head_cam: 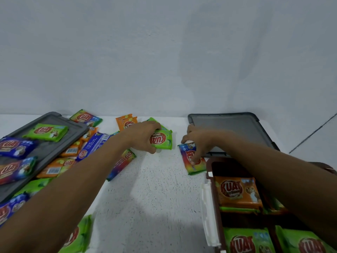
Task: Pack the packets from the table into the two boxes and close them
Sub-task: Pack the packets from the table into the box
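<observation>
My left hand [144,135] grips a green packet [163,140] lying on the white table [155,189] near the back middle. My right hand [198,141] rests its fingers on a multicoloured packet [189,161] just right of it, thumb and fingers around its edges. A brown box [212,172] with a white latch stands open at the lower right, holding an orange packet [237,191] and green packets [246,241]. Its grey lid [231,130] lies open behind it. Several more packets, blue, orange and green, are heaped at the left.
A second grey lid [51,148] lies at the far left with a green packet [47,131] and blue packets on it. An orange packet [125,122] lies by the back wall. Another green packet [80,236] lies near the front edge.
</observation>
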Tool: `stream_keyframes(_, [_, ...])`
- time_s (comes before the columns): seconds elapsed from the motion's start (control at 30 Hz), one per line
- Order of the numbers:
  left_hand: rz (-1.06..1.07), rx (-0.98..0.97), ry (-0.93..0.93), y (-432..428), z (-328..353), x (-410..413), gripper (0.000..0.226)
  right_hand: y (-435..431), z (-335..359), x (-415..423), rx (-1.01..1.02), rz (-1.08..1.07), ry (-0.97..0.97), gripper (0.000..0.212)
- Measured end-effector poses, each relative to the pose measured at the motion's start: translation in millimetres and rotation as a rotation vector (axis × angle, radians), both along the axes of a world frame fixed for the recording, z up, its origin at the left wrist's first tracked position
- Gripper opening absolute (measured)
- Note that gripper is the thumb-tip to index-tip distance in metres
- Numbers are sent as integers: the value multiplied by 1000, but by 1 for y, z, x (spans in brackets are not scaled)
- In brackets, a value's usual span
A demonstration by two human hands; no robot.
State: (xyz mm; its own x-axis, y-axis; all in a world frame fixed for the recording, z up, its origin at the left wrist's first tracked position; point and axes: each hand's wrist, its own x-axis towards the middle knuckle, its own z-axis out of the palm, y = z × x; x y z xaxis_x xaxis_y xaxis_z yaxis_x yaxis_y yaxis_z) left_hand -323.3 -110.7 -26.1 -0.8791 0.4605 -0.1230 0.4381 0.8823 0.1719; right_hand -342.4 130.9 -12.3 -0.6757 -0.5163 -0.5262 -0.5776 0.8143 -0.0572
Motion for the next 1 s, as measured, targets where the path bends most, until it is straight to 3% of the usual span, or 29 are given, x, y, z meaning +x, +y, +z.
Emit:
stream_keyframes(0.23, [47,41,-16,-14,-3,4,82,-8,-16,-3,28,69,-23,56])
stream_keyframes(0.3, [64,61,-28,-17,-2,5,79,-12,-21,-4,-102,58,-46,38])
stream_keyframes(0.43, [85,89,-42,-20,1,7,80,-10,-14,-9,-359,-61,-101,23])
stream_keyframes(0.5, [94,102,-42,-21,1,9,83,-11,-7,-3,-263,-58,-195,47])
stream_keyframes(0.57, [101,102,-41,-22,0,11,86,-14,-5,4,-17,89,-127,79])
stream_keyframes(0.63, [104,94,-45,-23,-1,12,86,-20,-3,11,118,207,-26,90])
stream_keyframes(0.83, [117,62,-50,-25,-5,16,89,-28,-1,13,181,217,-1,76])
stream_keyframes(1.0, [149,62,-62,-25,-3,19,92,-20,-7,9,13,79,136,69])
